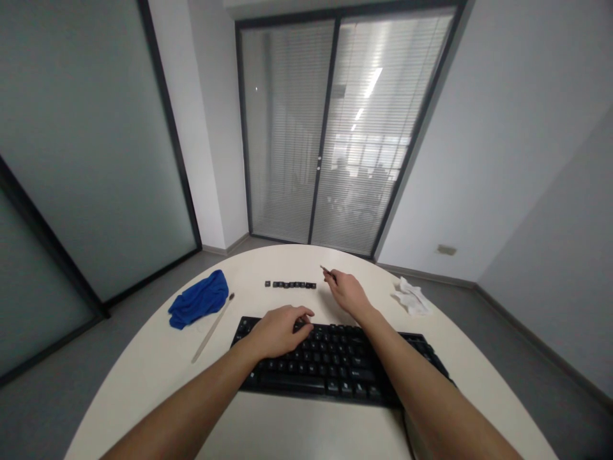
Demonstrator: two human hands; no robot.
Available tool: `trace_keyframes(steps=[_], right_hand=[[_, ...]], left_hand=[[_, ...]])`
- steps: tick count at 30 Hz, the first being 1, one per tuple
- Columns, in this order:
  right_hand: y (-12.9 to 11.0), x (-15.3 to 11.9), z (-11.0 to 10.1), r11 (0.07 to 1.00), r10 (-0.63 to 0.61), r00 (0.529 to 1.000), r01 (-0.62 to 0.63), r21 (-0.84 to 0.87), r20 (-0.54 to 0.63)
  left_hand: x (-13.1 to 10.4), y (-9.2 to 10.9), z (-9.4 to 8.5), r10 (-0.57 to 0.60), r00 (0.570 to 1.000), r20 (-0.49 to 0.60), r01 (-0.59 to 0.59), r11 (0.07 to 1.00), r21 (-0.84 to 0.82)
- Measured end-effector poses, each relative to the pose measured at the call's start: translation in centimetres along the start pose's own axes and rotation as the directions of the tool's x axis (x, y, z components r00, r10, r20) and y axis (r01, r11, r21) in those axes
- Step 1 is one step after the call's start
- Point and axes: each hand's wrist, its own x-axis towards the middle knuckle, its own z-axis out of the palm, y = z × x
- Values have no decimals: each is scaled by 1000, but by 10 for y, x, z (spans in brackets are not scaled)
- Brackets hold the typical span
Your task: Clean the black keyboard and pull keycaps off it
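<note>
A black keyboard (pixel 311 383) lies on the round table, its cable running off the near side. My left hand (pixel 280 331) rests over its upper left keys, fingers bent and the thumb apart from them; nothing shows in its grasp. Beyond the keyboard, my right hand (pixel 348 292) is raised and closed around a small slim tool (pixel 327 271), with a thin tip pointing away to the left. Its exact kind is too small to make out. Left of that tip, several loose black keycaps (pixel 294 285) sit in a row, one set slightly apart at the left end.
A crumpled blue cloth (pixel 200 299) lies at the table's left, beside a thin light-handled brush (pixel 213 329) with a dark tip. Crumpled white tissue (pixel 412 298) is on the right. The pale table (pixel 158 390) has a curved edge; glass doors (pixel 330 134) stand beyond it.
</note>
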Motion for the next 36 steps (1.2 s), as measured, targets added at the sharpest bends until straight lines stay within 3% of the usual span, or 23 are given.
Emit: trace_keyframes(steps=[4, 7, 10, 15, 21, 31, 36], right_hand=[[10, -23, -19, 971, -71, 990, 96, 220, -121], [19, -41, -20, 931, -66, 983, 123, 344, -174], [27, -51, -9, 874, -14, 993, 70, 480, -118], [33, -52, 13, 654, 35, 999, -26, 756, 4], [28, -54, 12, 607, -18, 999, -24, 795, 44], [23, -56, 9, 737, -163, 987, 124, 664, -3], [21, -56, 9, 726, -200, 979, 127, 676, 31]], left_hand=[[-3, 2, -3, 117, 992, 46, -120, 991, 63], [-3, 5, -5, 141, 989, 50, -144, 987, 71], [-3, 7, -6, 130, 990, 50, -133, 988, 73], [-2, 9, -7, 112, 992, 56, -116, 990, 74], [-3, 9, -8, 105, 993, 59, -109, 991, 72], [-2, 8, -7, 110, 992, 57, -114, 991, 75], [-3, 8, -6, 99, 993, 59, -103, 993, 66]])
